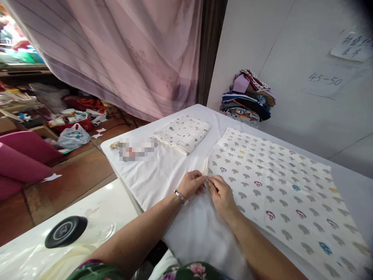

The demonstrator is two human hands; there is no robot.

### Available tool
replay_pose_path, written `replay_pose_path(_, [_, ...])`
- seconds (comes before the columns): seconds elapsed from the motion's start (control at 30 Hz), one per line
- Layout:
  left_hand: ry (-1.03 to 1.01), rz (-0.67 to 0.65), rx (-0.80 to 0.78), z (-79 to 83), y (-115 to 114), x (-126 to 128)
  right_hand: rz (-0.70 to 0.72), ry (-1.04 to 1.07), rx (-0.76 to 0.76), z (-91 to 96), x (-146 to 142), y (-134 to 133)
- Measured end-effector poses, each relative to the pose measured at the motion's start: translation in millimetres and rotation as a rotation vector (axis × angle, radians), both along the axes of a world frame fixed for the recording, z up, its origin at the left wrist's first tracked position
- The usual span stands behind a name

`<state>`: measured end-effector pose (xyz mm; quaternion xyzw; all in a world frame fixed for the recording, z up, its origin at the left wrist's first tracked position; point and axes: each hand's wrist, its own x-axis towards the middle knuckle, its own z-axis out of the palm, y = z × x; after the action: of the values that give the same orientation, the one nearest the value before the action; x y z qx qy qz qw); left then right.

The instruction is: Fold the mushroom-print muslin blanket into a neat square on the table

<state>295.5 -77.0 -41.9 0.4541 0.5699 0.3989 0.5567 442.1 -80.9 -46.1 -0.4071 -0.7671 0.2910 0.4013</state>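
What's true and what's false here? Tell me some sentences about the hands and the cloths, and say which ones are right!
1. The left hand and the right hand both pinch the edge of the mushroom cloth. True.
2. A wristband sits on the left wrist. True.
3. The folded cloth lies on the floor. False: it lies on the white table cover.
4. The curtain is green. False: it is pink.
5. The black disc rests on the mushroom cloth. False: it lies apart from it, on the glossy white surface at the lower left.
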Motion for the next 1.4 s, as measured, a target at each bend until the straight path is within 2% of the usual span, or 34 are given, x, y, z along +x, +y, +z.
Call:
replay_pose_path(0.2, [-0.064,-0.031,-0.008,3.1,0.0,-0.2,-0.019,0.054,-0.081,-1.5,1.6,2.2])
replay_pose_path(0.77, [-0.107,-0.033,-0.055,3.3,1.1,-0.4,-0.017,0.068,-0.079,-3.2,1.6,2.5])
replay_pose_path(1.07, [-0.044,-0.012,-0.031,1.9,1.3,1.1,-0.089,0.076,0.025,-6.9,1.1,1.9])
replay_pose_path(1.27, [-0.044,-0.011,-0.026,4.5,-0.4,1.0,-0.031,-0.058,0.131,-7.1,0.9,-0.9])
replay_pose_path(1.4, [-0.066,-0.004,-0.026,6.2,-0.9,1.4,-0.031,-0.136,0.128,-3.9,0.3,-3.2])
